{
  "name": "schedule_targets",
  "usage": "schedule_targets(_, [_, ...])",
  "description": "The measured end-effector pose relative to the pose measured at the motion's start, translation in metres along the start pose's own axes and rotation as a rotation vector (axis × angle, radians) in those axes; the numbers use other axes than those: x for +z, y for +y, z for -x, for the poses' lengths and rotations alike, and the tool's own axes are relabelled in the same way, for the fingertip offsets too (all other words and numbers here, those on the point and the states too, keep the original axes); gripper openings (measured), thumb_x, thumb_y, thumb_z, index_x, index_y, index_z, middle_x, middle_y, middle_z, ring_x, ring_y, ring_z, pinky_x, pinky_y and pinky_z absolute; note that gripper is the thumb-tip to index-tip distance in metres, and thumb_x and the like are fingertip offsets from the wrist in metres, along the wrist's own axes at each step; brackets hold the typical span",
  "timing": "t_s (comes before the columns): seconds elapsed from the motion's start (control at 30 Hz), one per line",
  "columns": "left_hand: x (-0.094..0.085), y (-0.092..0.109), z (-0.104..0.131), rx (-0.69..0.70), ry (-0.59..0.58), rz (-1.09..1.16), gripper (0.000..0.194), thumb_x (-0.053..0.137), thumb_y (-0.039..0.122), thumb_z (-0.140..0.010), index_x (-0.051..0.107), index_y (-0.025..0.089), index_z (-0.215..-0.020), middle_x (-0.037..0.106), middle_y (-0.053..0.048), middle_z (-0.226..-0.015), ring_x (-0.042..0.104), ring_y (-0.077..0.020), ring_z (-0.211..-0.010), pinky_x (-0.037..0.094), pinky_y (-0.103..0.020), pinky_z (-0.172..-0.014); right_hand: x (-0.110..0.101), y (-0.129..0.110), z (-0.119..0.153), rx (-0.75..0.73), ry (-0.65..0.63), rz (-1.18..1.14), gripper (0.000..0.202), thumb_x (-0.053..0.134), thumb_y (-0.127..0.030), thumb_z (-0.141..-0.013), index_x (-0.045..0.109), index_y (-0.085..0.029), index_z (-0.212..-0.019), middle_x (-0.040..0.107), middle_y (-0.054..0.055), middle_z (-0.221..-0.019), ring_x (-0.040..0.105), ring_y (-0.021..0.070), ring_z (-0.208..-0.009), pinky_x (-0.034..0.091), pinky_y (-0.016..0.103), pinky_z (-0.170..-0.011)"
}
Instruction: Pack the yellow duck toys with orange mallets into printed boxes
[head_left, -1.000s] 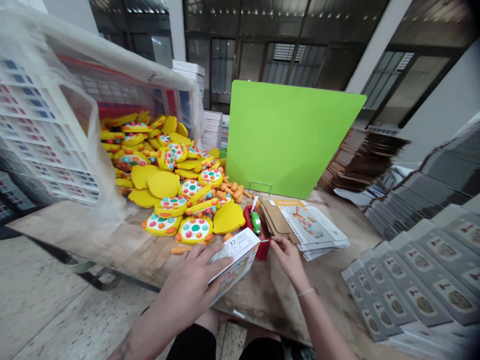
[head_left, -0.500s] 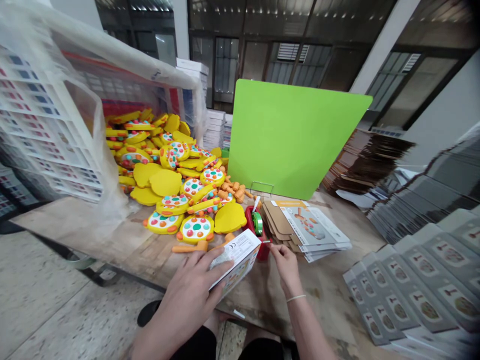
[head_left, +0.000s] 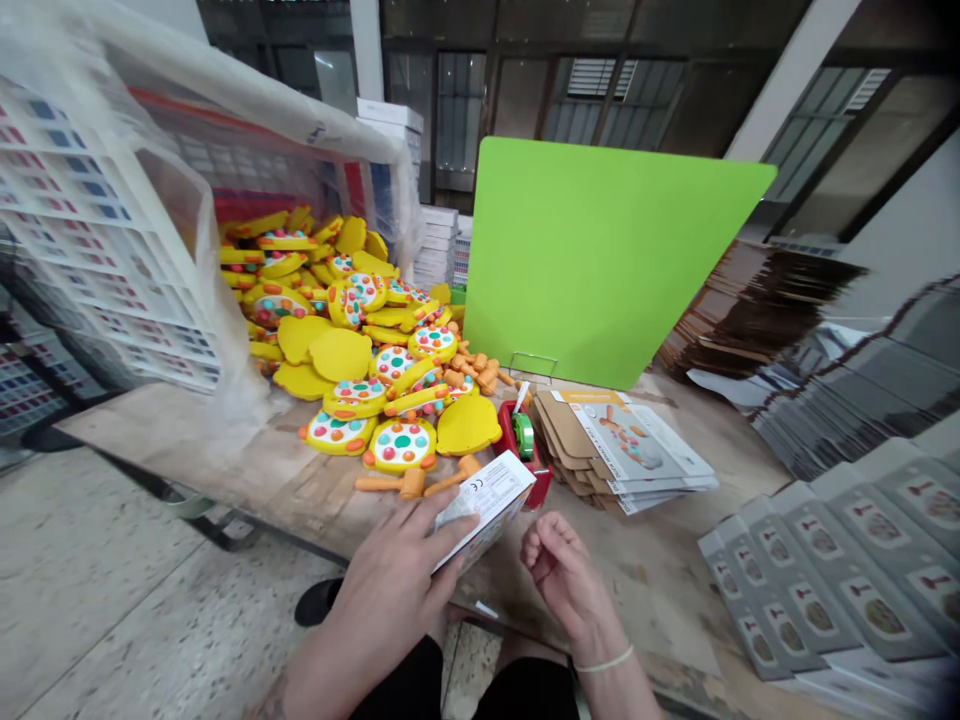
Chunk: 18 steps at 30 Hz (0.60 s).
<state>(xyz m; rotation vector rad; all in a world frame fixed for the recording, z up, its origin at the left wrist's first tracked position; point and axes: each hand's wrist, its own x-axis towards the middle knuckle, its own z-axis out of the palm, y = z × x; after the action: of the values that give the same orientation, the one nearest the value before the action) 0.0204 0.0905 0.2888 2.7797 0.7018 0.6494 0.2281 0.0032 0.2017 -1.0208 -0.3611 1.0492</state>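
My left hand [head_left: 397,570] grips a small printed cardboard box [head_left: 496,488], its white end panel tilted up. To the right of the box, my right hand [head_left: 566,575] is closed, fingertips curled together; whatever they pinch is too small to make out. Just beyond it stands a red tape dispenser [head_left: 538,488] with a roll of green tape [head_left: 523,436], partly behind the box. Two orange toy hammers [head_left: 412,485] lie beyond my left hand. Behind them are yellow toys [head_left: 401,443] with coloured buttons on white faces, in a heap.
A plastic-lined white crate [head_left: 150,240] spills yellow toys at the left. A green board [head_left: 600,260] stands at the back. Flat printed cartons [head_left: 630,445] lie right of the dispenser; grey boxes [head_left: 817,570] line the table's right side. A white scrap [head_left: 486,609] lies at the near edge.
My right hand has left the tape dispenser and come back toward me, its fingers now curled. My left hand still holds the box. The view has shifted slightly.
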Motion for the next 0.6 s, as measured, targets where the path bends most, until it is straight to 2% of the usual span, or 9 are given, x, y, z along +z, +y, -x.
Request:
schedule_targets(0.13, [0.004, 0.005, 0.001, -0.020, -0.002, -0.012, 0.048, 0.058, 0.013, -0.090, 0.056, 0.021, -0.138, 0.064, -0.013, -0.137, 0.062, -0.0326, -0.122, 0.056, -0.052, -0.098, 0.033, -0.005, 0.025, 0.036, -0.098, 0.032, 0.045, 0.093, -0.046, -0.060, 0.058, -0.018, -0.062, 0.058, -0.004, -0.053, 0.050, 0.0072, -0.049, 0.041, 0.019, -0.049])
schedule_targets(0.27, [0.003, 0.010, 0.003, 0.011, -0.024, -0.080, 0.054, 0.056, 0.008, -0.090, 0.055, 0.028, -0.140, 0.053, -0.014, -0.149, 0.062, -0.0338, -0.121, 0.059, -0.054, -0.091, 0.051, 0.000, 0.029, 0.041, -0.113, 0.091, 0.044, 0.092, -0.046, -0.063, 0.059, -0.017, -0.064, 0.062, -0.002, -0.057, 0.051, 0.0073, -0.050, 0.041, 0.019, -0.051])
schedule_targets(0.37, [0.000, 0.012, 0.004, 0.049, -0.047, -0.126, 0.053, 0.056, 0.007, -0.088, 0.061, 0.031, -0.135, 0.052, -0.014, -0.150, 0.063, -0.0342, -0.119, 0.060, -0.054, -0.089, 0.049, 0.006, 0.028, -0.002, -0.087, 0.145, 0.044, 0.090, -0.050, -0.065, 0.060, -0.017, -0.065, 0.062, -0.002, -0.059, 0.050, 0.0079, -0.052, 0.040, 0.020, -0.052])
schedule_targets(0.5, [0.000, 0.011, 0.006, 0.075, -0.049, -0.128, 0.045, 0.055, 0.010, -0.091, 0.065, 0.022, -0.134, 0.056, -0.016, -0.147, 0.059, -0.0363, -0.126, 0.057, -0.055, -0.096, 0.039, 0.020, 0.019, -0.082, -0.028, 0.241, 0.047, 0.088, -0.054, -0.065, 0.059, -0.018, -0.065, 0.058, -0.004, -0.057, 0.047, 0.0089, -0.055, 0.038, 0.022, -0.055])
schedule_targets(0.6, [0.003, 0.006, 0.006, 0.045, -0.060, -0.100, 0.045, 0.055, 0.013, -0.094, 0.063, 0.022, -0.137, 0.052, -0.017, -0.152, 0.054, -0.0380, -0.133, 0.053, -0.059, -0.103, 0.029, 0.036, 0.006, -0.116, 0.002, 0.303, 0.051, 0.090, -0.055, -0.060, 0.054, -0.019, -0.063, 0.054, -0.006, -0.056, 0.043, 0.0090, -0.057, 0.036, 0.023, -0.058])
